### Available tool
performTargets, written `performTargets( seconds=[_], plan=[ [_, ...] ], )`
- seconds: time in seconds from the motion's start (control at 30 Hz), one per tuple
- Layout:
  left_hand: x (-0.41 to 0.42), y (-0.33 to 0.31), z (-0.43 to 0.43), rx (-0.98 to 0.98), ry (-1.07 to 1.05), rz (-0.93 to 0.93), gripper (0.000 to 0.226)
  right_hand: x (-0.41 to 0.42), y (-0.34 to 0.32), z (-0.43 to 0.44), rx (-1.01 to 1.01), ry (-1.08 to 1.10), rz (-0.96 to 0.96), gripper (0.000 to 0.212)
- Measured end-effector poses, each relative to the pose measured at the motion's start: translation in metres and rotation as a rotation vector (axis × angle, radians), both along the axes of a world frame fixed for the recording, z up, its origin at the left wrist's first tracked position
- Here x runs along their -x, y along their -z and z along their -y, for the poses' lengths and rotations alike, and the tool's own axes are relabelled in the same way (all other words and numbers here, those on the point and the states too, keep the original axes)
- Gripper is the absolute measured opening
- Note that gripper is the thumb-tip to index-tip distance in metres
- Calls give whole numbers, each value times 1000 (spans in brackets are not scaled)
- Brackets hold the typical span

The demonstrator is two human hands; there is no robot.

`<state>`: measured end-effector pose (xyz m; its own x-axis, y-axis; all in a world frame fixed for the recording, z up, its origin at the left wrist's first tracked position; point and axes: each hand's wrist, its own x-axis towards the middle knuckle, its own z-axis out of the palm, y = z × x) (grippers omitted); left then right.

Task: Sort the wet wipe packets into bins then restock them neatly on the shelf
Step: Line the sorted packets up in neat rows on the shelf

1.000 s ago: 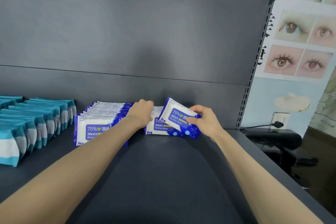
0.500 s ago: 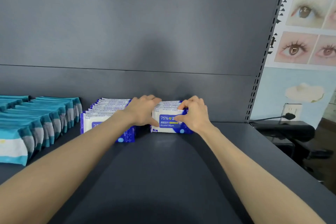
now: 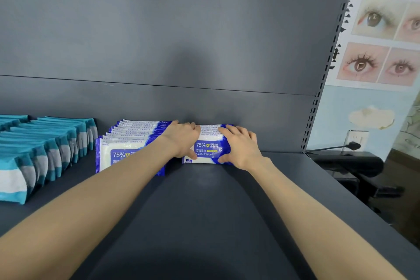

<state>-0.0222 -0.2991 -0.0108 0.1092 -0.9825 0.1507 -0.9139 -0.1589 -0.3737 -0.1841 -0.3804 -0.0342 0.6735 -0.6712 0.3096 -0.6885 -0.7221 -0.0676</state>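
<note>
The left hand (image 3: 181, 140) and right hand (image 3: 241, 146) clamp opposite ends of the short row of wipe packets (image 3: 207, 152). Fingers curl over the top edges and thumbs press the front face. This two-sided hold likely squares the packets and keeps them upright against the back panel (image 3: 204, 107). The row stands at the rear of the shelf (image 3: 204, 211), just beside the longer blue row (image 3: 127, 150). The teal packets (image 3: 41, 154) stand further left, grouped by type.
</note>
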Motion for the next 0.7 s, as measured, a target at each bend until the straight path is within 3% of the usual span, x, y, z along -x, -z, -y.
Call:
performTargets(
  seconds=[0.27,0.4,0.7],
  plan=[
    [5,-2,-4,-19,-43,6,89,-3,-1,-4,-12,23,-35,87],
    [9,-7,-13,1,-74,-75,97,1,-8,-13,-50,41,-26,87],
    [36,-57,-72,295,49,-267,67,45,-58,-62,12,23,144,71]
  ],
)
